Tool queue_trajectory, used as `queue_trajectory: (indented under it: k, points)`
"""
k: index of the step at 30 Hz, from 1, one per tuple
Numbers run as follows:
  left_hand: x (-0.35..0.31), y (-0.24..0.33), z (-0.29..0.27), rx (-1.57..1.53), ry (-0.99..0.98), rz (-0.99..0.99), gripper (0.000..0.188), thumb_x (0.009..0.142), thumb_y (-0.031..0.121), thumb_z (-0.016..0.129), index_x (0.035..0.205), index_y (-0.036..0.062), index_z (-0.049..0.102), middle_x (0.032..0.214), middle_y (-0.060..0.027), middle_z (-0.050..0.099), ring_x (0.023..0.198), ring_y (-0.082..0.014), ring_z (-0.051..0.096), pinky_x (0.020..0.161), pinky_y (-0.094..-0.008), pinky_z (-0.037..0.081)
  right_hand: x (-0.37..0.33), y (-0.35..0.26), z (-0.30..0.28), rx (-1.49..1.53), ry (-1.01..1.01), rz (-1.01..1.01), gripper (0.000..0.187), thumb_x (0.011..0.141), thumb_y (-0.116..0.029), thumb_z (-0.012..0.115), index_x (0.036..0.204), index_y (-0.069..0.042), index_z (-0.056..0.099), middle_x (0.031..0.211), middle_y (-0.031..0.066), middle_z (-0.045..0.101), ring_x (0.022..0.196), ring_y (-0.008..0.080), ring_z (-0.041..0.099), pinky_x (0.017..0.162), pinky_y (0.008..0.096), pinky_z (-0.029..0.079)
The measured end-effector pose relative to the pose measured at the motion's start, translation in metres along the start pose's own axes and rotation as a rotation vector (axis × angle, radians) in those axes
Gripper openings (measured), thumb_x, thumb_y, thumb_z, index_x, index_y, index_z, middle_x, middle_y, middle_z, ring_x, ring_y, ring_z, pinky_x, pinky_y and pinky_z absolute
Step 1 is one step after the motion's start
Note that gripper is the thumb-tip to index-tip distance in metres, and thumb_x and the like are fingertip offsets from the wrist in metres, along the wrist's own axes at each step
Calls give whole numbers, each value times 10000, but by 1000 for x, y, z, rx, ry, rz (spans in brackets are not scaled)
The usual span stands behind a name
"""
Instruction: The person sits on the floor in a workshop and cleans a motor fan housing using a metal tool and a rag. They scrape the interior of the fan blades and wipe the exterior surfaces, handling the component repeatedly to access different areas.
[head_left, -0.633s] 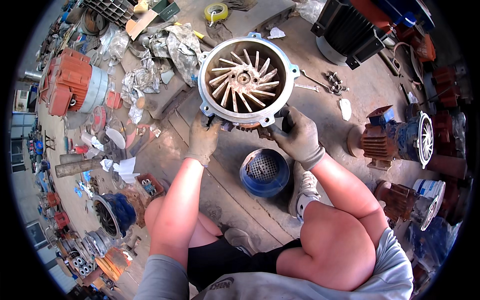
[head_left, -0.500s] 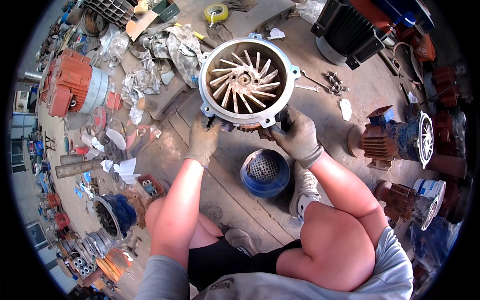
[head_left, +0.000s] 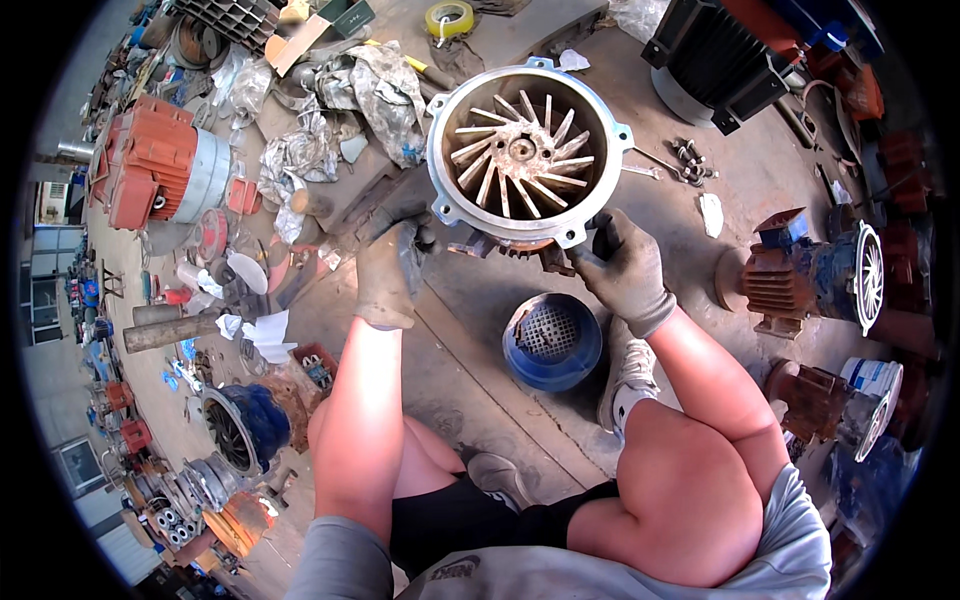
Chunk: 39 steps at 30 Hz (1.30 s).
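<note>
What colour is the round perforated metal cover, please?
The cover is mostly blue, seen best in the head view.

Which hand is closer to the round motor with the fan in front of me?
Right. Your right hand touches the motor at its lower right edge. Your left hand is beyond its lower left edge, a little apart from it.

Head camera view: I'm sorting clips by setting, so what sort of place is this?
Probably a motor repair workshop: the round housing by the right hand shows a bare fan, an orange-red motor sits at left, and a wrench lies near loose bolts.
</note>
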<state>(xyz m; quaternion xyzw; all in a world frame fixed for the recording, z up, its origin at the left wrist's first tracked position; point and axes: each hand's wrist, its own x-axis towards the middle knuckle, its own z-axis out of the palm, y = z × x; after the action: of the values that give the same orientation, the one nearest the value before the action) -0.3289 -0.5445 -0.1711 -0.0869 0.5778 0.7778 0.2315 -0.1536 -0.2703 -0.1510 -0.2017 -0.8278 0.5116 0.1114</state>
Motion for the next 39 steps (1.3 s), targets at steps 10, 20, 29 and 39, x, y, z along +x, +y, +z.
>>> queue_trajectory:
  k: [10, 20, 29, 39]
  points:
    - [-7, 3, 14, 363, -82, 248, 420, 1015, -26, 689, 1432, -5, 728, 1298, -107, 812, 1098, -193, 770, 954, -338, 622, -1, -3, 4, 93, -8, 76, 381, 874, -276, 970, 1059, -22, 754, 684, 50, 723, 579, 106, 603, 583, 310, 487]
    - [-4, 3, 35, 359, 47, 226, 286, 1011, -7, 724, 1292, -18, 777, 1186, -97, 826, 1029, -180, 768, 946, -340, 621, 3, -1, 7, 180, -29, 85, 230, 951, -95, 889, 1066, 24, 729, 806, 56, 789, 693, 70, 730, 613, 251, 551]
    - [8, -24, 36, 408, 55, 352, 288, 943, -59, 747, 1224, -7, 777, 1181, -70, 833, 1070, -173, 770, 978, -321, 594, 4, 21, 16, 195, 17, -54, 267, 959, -116, 888, 1138, 3, 730, 761, 61, 764, 619, 79, 693, 584, 272, 552]
    - [5, -3, 9, 941, -150, 667, 363, 862, 90, 904, 1203, 18, 805, 1185, -115, 836, 1094, -232, 785, 990, -373, 602, 6, 9, 6, 200, -43, 82, 298, 919, -137, 940, 1089, 5, 740, 809, 65, 812, 674, 61, 716, 622, 252, 558]
